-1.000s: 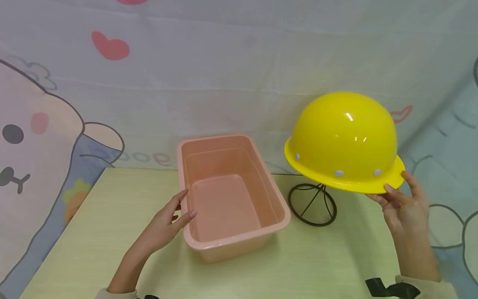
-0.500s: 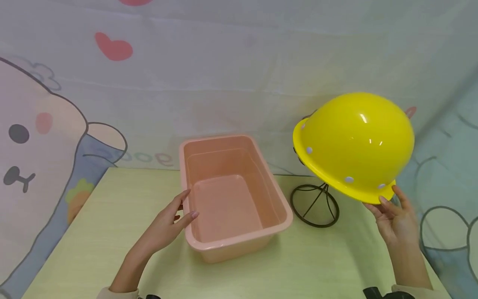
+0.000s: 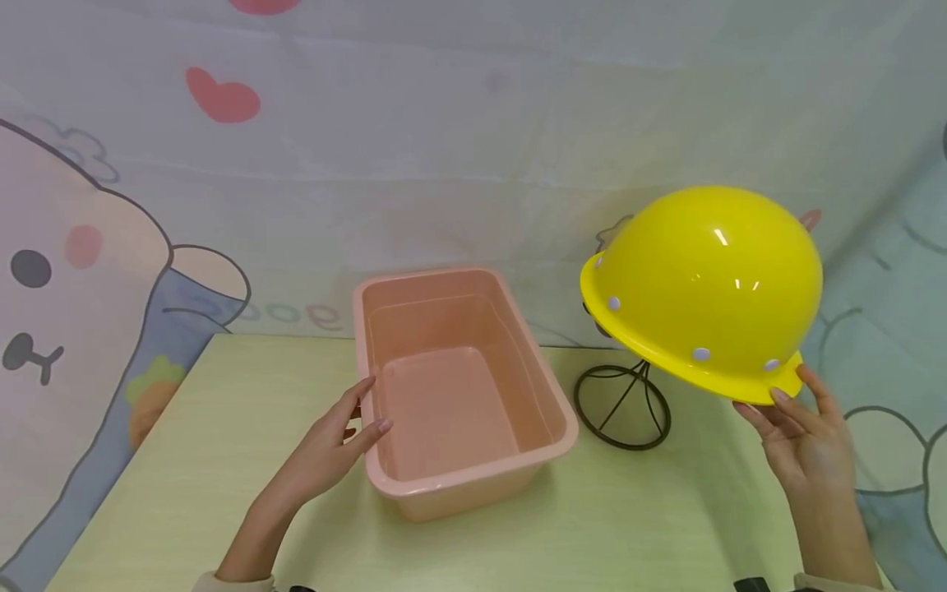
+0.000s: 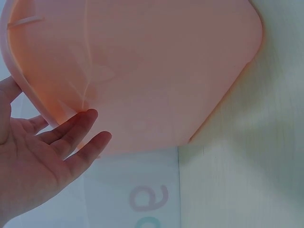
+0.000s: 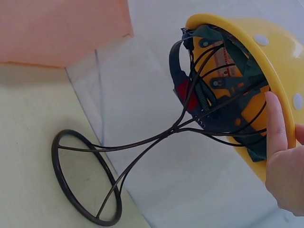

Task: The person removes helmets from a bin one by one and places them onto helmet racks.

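A yellow hard hat (image 3: 706, 288) sits tilted on a dark wire stand (image 5: 175, 127), its left side raised. My right hand (image 3: 810, 444) pinches the brim at the lower right, thumb over it and fingers beneath. The right wrist view shows the hat's underside, with a dark strap (image 5: 176, 59) and inner band, and the stand's upper wires reaching into the shell. My left hand (image 3: 333, 448) holds the left rim of a pink plastic basin (image 3: 473, 493), thumb on the inner side, other fingers outside. Nothing lies in the basin.
Both the basin and the stand's ring base rest on a light wooden table (image 3: 222, 460). Close behind it hangs a pale printed cloth (image 3: 459, 123) with hearts and a cartoon animal. The stand's base is just right of the basin.
The hard hat has tipped and shifted right, its left side going up and its right side down, with my right hand on the brim. My left hand and the basin have stayed put.
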Demonstrator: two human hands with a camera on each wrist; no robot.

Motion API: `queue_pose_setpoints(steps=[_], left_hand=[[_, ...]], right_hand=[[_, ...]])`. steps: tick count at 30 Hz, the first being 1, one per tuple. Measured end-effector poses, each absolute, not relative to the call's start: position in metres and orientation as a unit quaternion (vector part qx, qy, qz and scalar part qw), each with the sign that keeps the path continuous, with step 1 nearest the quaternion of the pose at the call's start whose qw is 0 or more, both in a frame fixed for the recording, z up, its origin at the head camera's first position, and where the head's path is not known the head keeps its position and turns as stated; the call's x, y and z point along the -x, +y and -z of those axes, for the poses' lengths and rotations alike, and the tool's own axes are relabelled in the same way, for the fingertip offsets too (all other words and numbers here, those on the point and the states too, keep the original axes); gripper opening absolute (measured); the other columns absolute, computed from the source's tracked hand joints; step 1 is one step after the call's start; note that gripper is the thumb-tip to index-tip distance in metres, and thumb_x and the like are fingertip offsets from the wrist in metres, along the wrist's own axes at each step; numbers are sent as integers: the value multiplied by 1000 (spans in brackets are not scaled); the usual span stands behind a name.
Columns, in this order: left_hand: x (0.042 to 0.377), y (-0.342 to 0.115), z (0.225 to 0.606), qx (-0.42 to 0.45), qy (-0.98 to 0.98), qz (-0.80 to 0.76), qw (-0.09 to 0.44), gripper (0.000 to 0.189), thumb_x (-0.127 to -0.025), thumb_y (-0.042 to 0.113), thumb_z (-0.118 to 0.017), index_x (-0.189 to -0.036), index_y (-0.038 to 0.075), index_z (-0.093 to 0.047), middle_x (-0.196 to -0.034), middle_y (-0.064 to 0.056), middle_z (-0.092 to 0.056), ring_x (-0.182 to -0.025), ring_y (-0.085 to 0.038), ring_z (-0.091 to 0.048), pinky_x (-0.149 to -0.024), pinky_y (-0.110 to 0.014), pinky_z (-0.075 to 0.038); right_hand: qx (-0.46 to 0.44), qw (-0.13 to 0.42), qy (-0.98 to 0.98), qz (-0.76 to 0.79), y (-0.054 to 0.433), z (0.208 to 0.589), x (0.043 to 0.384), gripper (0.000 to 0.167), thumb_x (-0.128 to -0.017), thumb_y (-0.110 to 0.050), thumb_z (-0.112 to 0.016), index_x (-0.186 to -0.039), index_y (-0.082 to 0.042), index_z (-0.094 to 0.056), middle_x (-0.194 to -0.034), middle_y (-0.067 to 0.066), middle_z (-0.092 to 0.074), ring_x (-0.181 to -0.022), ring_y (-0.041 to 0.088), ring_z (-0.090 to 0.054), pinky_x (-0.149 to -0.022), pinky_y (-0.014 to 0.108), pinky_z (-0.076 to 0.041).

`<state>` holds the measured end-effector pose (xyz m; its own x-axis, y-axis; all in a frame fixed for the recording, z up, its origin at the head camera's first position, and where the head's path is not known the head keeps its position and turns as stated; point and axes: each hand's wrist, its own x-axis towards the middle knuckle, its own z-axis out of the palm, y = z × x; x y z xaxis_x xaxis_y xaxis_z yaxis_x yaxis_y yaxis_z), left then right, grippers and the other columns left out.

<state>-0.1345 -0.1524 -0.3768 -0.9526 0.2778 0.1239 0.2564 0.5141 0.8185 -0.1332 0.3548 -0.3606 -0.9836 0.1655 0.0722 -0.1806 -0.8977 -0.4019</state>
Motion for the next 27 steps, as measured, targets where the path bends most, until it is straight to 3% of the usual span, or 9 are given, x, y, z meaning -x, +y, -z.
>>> queue_pose_setpoints(steps=[18, 27], left_hand=[[135, -152, 377, -153, 869, -470, 10, 63, -93, 30, -54, -144, 6, -24, -140, -22, -32, -118, -36, -41, -93, -52, -39], [136, -152, 379, -159, 865, -475, 5, 60, -95, 28, -51, -143, 3, -25, -141, -23, -31, -118, -37, -42, -92, -52, -40]], right_hand=[[-46, 65, -235, -969, 356, 366, 130, 40, -92, 17, -32, -116, -10, -50, -121, 8, -45, -86, 45, -59, -74, 61, -45], [-41, 56, -261, -963, 357, 369, 123, 49, -93, 14, -32, -128, -18, -39, -114, 15, -51, -87, 49, -57, -75, 63, -43]])
